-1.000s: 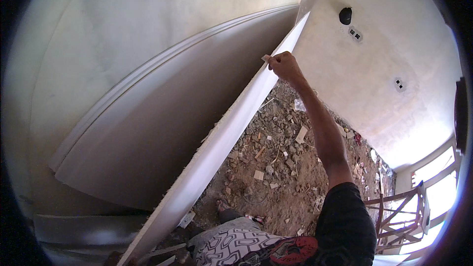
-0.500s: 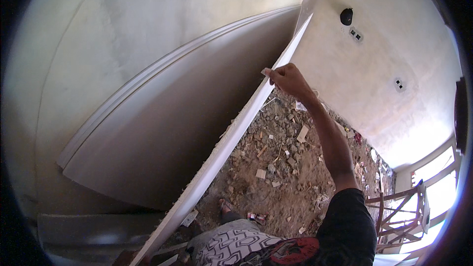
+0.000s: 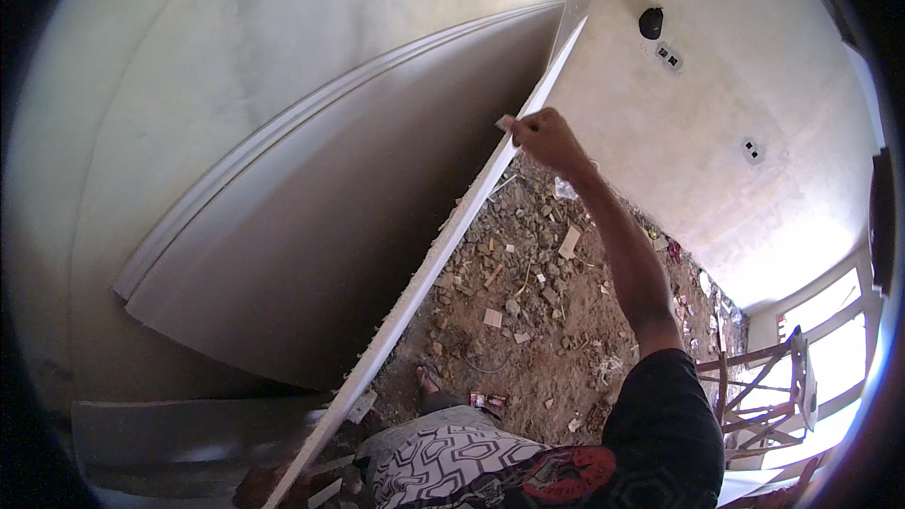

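A large plasterboard sheet (image 3: pixel 415 297) stands on edge, tilted, running from the lower left up to the far corner. Its long edge is pale and rough. My right hand (image 3: pixel 549 139) is closed over that edge in its upper part, fingertips reaching across to the shaded side. At the sheet's near end, low in the picture, my left hand (image 3: pixel 259 488) shows as a dark shape about the edge; it seems to grip there, though its fingers are dim. Behind the sheet, more boards (image 3: pixel 311 217) lean against the left wall.
Rubble and scraps cover the dirt floor (image 3: pixel 556 358) to the right of the sheet. A wall (image 3: pixel 702 123) with socket boxes and a black object rises at the far right. A wooden frame stand (image 3: pixel 764 396) is by the bright window. Another board (image 3: pixel 189 434) lies lower left.
The sheet's near end has shifted slightly right in the picture, and my right hand sits a little higher. My whole view has moved slightly; both hands keep their places on the sheet.
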The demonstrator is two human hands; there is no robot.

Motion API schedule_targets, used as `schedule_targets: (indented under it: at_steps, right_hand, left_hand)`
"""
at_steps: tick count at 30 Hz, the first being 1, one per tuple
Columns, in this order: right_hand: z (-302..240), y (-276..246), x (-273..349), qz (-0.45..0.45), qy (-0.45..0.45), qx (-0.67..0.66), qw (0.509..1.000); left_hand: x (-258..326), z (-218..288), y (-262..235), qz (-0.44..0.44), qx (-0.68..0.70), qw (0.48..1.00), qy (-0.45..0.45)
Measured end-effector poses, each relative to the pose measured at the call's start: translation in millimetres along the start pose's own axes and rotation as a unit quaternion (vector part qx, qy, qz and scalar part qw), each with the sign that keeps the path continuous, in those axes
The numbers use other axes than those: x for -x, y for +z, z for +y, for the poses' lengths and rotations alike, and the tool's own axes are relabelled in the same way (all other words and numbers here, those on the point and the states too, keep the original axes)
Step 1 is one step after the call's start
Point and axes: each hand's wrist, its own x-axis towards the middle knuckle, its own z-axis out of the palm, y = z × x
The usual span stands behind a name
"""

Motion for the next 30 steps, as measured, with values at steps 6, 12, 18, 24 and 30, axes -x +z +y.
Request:
schedule_targets:
  at_steps: [6,12,18,24,30]
  right_hand:
    - [-30,2,30,0.017,-0.028,-0.059,0.998]
    - [-45,10,62,0.023,-0.035,-0.036,0.998]
    - [-61,10,81,0.015,-0.033,-0.044,0.998]
    - [-70,5,86,0.021,-0.015,-0.021,0.999]
    - [-87,9,110,-0.015,-0.02,-0.036,0.999]
  left_hand:
    - [-1,20,8,-0.027,0.042,0.998,-0.043]
    - [-8,45,15,-0.067,0.085,0.991,-0.082]
    - [-13,66,15,-0.102,0.128,0.979,-0.122]
    - [-26,80,22,-0.132,0.172,0.965,-0.146]
    - [-30,84,17,-0.154,0.194,0.955,-0.163]
